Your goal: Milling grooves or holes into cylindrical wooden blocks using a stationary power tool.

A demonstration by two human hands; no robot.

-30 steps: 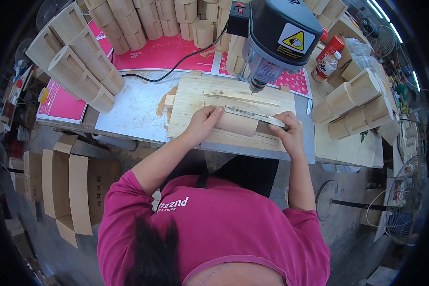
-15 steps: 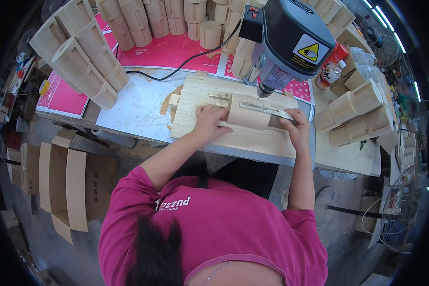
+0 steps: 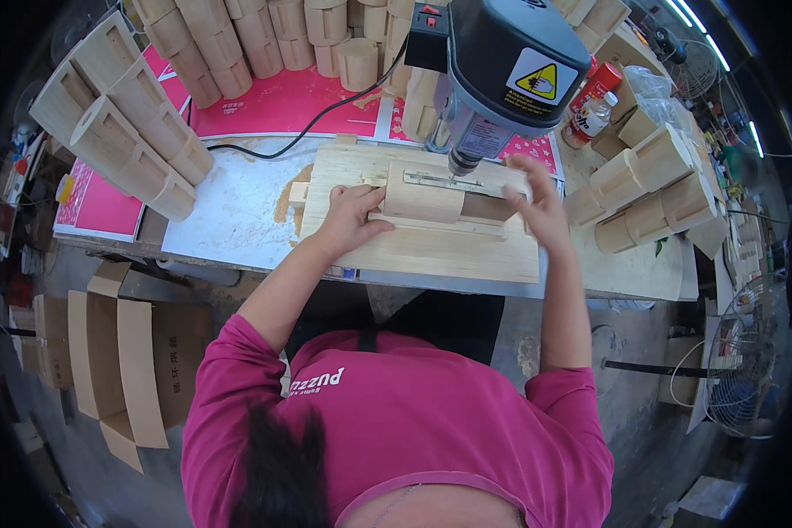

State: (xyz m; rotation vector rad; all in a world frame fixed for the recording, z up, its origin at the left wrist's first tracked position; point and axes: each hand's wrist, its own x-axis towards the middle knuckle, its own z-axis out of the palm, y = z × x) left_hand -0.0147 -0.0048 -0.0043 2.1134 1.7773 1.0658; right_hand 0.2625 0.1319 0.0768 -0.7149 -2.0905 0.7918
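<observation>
Wooden cylinder is seen lying on its side between the fingers of the two hands, on a pale board that extends beneath both. Its smooth, rounded body is coloured light tan with a faint pinkish cast, and its side nearest the left fingers is met by their tips. Toward the right fingers, the tan surface is followed by a darker, brownish section. Along the top, a narrow slotted strip is carried, stretched lengthwise from the left fingers' side toward the right. The fingers of the left hand are spread from the thumb, with the fingertips set against the near end. The fingers of the right hand are parted and blurred, raised beside the other end; whether the strip is touched by them cannot be told. Just beyond the fingers, between the two hands, the chuck of a drill press is pointed down over the strip.
</observation>
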